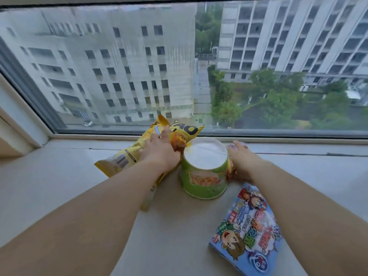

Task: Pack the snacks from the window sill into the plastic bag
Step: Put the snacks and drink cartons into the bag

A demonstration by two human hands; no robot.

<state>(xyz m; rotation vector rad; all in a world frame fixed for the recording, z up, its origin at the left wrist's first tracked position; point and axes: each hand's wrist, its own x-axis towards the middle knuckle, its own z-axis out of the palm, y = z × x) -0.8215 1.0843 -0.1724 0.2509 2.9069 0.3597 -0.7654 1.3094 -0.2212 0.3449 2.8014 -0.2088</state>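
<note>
Hands are both reaching fwd onto the window sill (59,176), no plastic bag showing in view. Left hand (159,150) is lying on the yellow chip bag (127,154), fingers spread & lightly curled over its crumpled middle; grip or just pressing, can't tell for sure. Bag's long axis is running from near-left up to far-right under the palm, top end poking out beyond the fingertips twd the glass. Right hand (242,160) is reaching around the right side of the green cup (204,168), fingers curling onto a small red-orange packet (231,168) wedged btwn cup & palm; looks like it's closing on it, fingertips partly hidden. Cup is sitting upright btwn the two hands, touching or nearly touching both. Blue cartoon packet (247,228) is lying flat nearer the body, under the right forearm, behind the right fingers. Both forearms are extending straight, wrists low. Judgement: left is nearer the chip bag, right nearer the packet; next lift prob needs both grips firmed up.
</note>
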